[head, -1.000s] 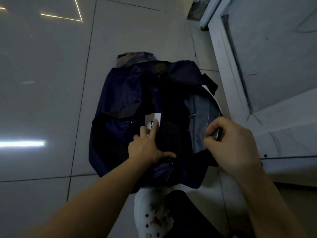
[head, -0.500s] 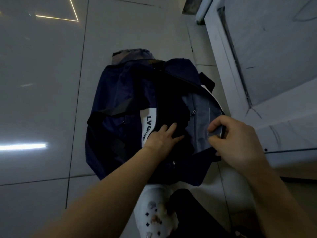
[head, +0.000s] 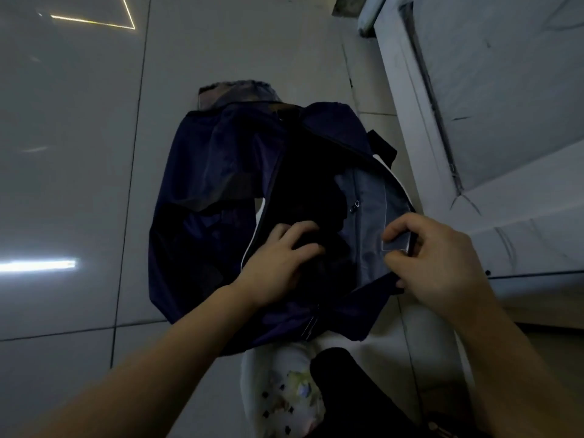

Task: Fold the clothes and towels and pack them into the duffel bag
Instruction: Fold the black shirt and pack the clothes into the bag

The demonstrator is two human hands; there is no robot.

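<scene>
Head view is showing the tiled floor filling the frame, with the navy duffel bag lying at the centre and a pale door standing at two o'clock. Compared with a second ago, the left hand is no longer touching the white label on the bag's outside; it is now reaching into the open mouth, fingers curling over dark cloth inside, which suggests packing is underway rather than folding. The right hand, at four o'clock of the bag, is pinching the grey-lined rim and holding the opening wide, as before. Inside, only dark fabric is showing; what garment it is, I cannot tell.
</scene>
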